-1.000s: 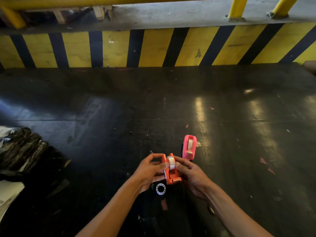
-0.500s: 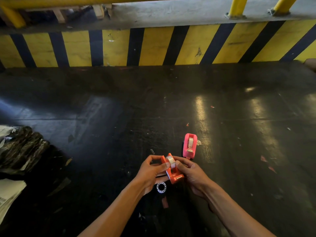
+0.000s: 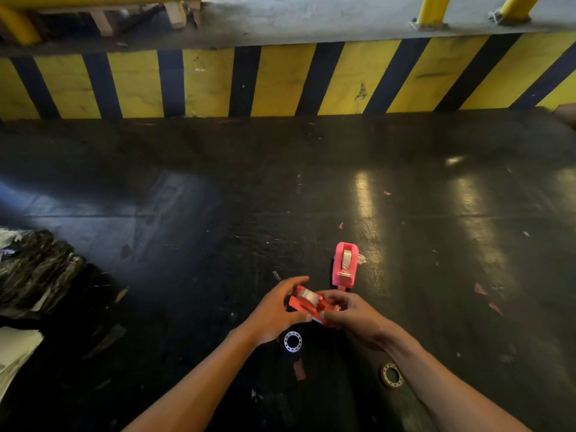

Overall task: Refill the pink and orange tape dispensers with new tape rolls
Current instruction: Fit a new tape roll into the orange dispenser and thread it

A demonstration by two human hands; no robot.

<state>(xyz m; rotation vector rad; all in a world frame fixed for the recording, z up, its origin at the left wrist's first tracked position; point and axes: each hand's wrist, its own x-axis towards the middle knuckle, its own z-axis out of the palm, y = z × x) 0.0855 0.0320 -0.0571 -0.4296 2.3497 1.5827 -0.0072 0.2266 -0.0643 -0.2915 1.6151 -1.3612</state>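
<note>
The orange tape dispenser [image 3: 304,303] is held low over the dark floor, tilted onto its side, with a clear tape roll [image 3: 308,295] seated in it. My left hand [image 3: 277,310] grips its left end and my right hand [image 3: 352,313] pinches its right end. The pink tape dispenser [image 3: 344,265] stands on the floor just beyond my hands, with a tape roll inside it. A white empty tape core [image 3: 293,341] lies on the floor under my left wrist. A second ring-shaped core [image 3: 391,374] lies beside my right forearm.
A yellow and black striped kerb [image 3: 280,82] runs across the far side, with yellow rail posts [image 3: 430,10] above it. Black plastic bags [image 3: 37,272] and white paper [image 3: 15,353] lie at the left edge. Small red scraps [image 3: 481,289] dot the floor.
The orange dispenser has turned from standing nearly upright in my hands to lying tilted on its side. My right hand has slid round its right end.
</note>
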